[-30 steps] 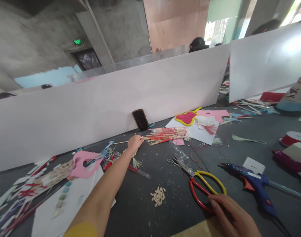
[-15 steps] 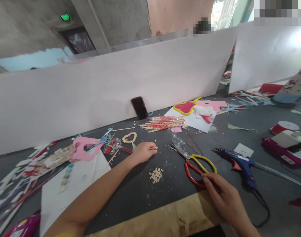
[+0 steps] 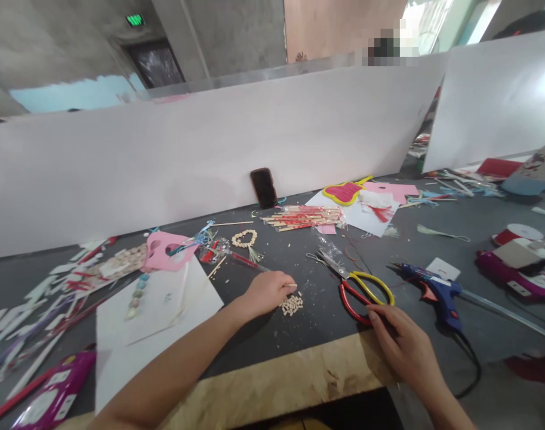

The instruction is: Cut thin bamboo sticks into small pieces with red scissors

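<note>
My left hand (image 3: pixel 270 292) is closed in a pinch on a short, thin wooden stick (image 3: pixel 291 285), most of it hidden by the fingers. Just beside those fingertips lies a small heap of cut stick pieces (image 3: pixel 292 304) on the dark tabletop. My right hand (image 3: pixel 404 340) grips the lower handle end of a pair of scissors (image 3: pixel 360 294) with one red and one yellow handle. Their blades point away to the upper left, slightly apart. A heart-shaped ring of wooden pieces (image 3: pixel 244 239) with a pale tassel sits beyond my left hand.
A bundle of red-wrapped sticks (image 3: pixel 303 218) lies near a phone (image 3: pixel 264 187) leaning on the white partition (image 3: pixel 209 143). On the right are a blue glue gun (image 3: pixel 433 292) and a red ribbon spool (image 3: pixel 518 234). Paper sheets (image 3: pixel 115 358) and a pink mask (image 3: pixel 169 248) occupy the left.
My left hand has moved nearer, to the edge of the heap of stick pieces, with the stick still pinched. My right hand stays on the scissors. The whole view has shifted slightly.
</note>
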`<move>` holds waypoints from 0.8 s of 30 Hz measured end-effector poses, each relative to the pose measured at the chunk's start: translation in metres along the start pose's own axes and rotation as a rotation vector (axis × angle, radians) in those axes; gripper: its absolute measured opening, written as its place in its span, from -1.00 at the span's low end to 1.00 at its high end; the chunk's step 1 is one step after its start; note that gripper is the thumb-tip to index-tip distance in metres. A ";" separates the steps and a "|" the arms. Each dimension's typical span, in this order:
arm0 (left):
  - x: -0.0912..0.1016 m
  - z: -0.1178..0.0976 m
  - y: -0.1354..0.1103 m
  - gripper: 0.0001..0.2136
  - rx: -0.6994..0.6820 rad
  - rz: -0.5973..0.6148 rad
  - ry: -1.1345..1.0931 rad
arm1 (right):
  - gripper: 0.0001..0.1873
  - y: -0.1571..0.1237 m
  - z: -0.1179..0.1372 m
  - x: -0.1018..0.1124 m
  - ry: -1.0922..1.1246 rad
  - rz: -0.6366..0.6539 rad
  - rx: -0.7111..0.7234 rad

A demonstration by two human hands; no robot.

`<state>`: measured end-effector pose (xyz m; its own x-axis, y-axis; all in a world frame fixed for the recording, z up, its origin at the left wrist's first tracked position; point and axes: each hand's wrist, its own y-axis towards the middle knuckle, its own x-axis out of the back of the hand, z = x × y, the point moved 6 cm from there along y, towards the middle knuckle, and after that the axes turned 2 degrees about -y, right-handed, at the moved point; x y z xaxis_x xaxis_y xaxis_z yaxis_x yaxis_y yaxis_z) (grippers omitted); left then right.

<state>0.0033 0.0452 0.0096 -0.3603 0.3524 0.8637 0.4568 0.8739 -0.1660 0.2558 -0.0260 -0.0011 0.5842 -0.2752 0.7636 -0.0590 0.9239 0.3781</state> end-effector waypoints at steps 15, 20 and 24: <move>0.028 -0.005 -0.063 -0.72 0.028 -0.215 -0.024 | -0.69 0.000 -0.020 0.013 0.057 -0.152 -0.048; 0.013 0.022 -0.121 -0.74 0.073 -0.396 0.003 | -0.69 0.062 0.030 0.017 0.026 0.058 0.124; -0.006 0.048 -0.159 -0.76 0.016 -0.646 0.064 | -0.61 0.130 0.079 -0.013 -0.025 0.168 0.237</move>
<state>-0.1061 -0.0793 0.0080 -0.5089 -0.2666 0.8185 0.1521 0.9081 0.3903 0.1764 0.0767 0.0799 0.5303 -0.1326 0.8374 -0.3424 0.8701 0.3546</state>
